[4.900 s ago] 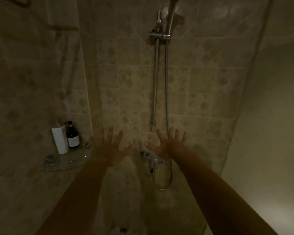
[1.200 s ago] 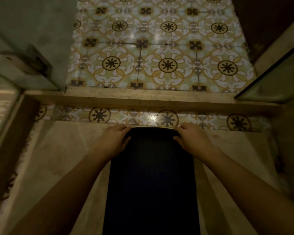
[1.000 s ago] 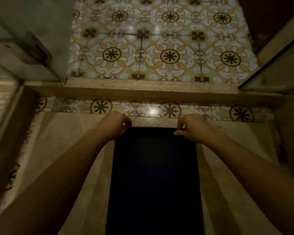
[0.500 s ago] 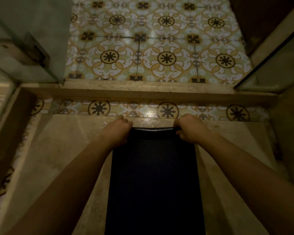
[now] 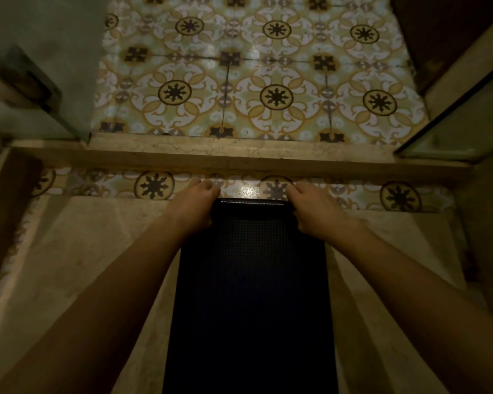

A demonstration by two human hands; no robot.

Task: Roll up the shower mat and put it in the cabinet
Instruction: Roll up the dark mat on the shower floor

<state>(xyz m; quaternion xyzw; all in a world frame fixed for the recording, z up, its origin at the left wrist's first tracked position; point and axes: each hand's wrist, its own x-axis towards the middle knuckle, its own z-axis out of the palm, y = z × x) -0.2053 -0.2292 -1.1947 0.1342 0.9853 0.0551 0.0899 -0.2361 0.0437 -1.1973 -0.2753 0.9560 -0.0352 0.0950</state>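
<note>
A dark blue, finely dotted shower mat (image 5: pixel 251 294) lies lengthwise on the beige stone shower floor, running from the bottom edge up to mid-frame. Its far end is curled over into a small roll. My left hand (image 5: pixel 195 204) grips the far left corner of that roll, fingers curled over it. My right hand (image 5: pixel 313 207) grips the far right corner the same way. Both forearms reach forward along the mat's sides. No cabinet is in view.
A raised stone threshold (image 5: pixel 239 155) crosses the view just beyond the mat. Past it lies patterned yellow and white floor tile (image 5: pixel 268 81). A glass door (image 5: pixel 40 66) stands at the upper left and a glass panel (image 5: pixel 467 123) at the right.
Earlier I faced the shower wall with both hands spread; the view then dropped to the floor. In the last second my hands curled the mat's far edge into a slightly thicker roll.
</note>
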